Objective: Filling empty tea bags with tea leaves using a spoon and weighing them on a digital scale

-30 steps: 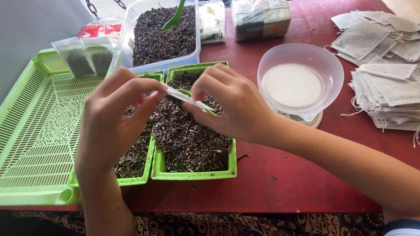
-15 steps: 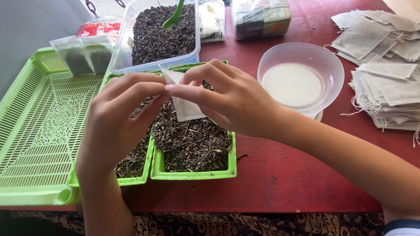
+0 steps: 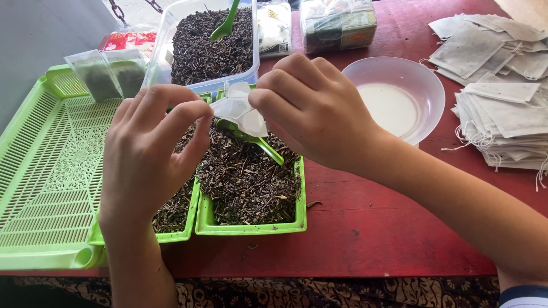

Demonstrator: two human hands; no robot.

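Observation:
Both hands hold one small white tea bag (image 3: 240, 108) above a green tray of dark loose tea (image 3: 251, 228). My left hand (image 3: 148, 148) pinches the bag's left edge with its fingertips. My right hand (image 3: 314, 108) grips its right side, and the bag's mouth is spread between them. A green scoop (image 3: 260, 142) lies on the tea just under the bag. A second green tray of tea (image 3: 177, 219) sits to the left, mostly hidden by my left hand.
A clear tub of loose tea (image 3: 211, 40) with a green spoon (image 3: 225, 23) stands behind. A large green slotted tray (image 3: 40, 171) holds two filled bags (image 3: 108, 74) at left. A white bowl (image 3: 399, 91) and piles of unfilled tea bags (image 3: 508, 102) lie at right on the red table (image 3: 371, 234).
The bag was held flat and edge-on a second ago. My hands have turned it and pulled its mouth apart, and it now looks crumpled and spread.

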